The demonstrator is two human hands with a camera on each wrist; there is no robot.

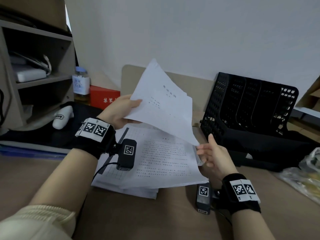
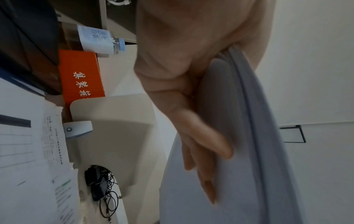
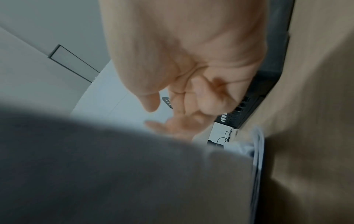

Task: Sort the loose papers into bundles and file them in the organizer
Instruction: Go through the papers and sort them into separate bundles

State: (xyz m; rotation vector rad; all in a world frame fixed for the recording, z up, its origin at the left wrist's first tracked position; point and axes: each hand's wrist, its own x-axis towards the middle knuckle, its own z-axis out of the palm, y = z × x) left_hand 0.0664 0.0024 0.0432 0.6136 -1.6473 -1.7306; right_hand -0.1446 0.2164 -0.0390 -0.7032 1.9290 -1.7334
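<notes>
Left hand: the left hand (image 1: 119, 111) holds a bundle (image 1: 164, 103) of white papers up over the desk (image 1: 155, 213). The thumb is on top and the fingers (image 2: 203, 163) lie flat under the sheets.
Right hand: the right hand (image 1: 214, 155) is wide, with loose fingers. It holds nothing. Its fingertips are just beside the low corner of the bundle. I cannot tell if they touch it.
Pile: more papers lie in a pile (image 1: 155, 163) flat on the desk, under the bundle and between the two hands.
Organizer: the black organizer (image 1: 251, 108) stands far right on the desk, near the right hand. I see no papers in its slots.
Other things: a bottle (image 1: 81, 84) and a red box (image 1: 103, 97) sit far left, by a shelf (image 1: 34, 66). A plastic bag (image 1: 304, 174) lies at the right edge.
</notes>
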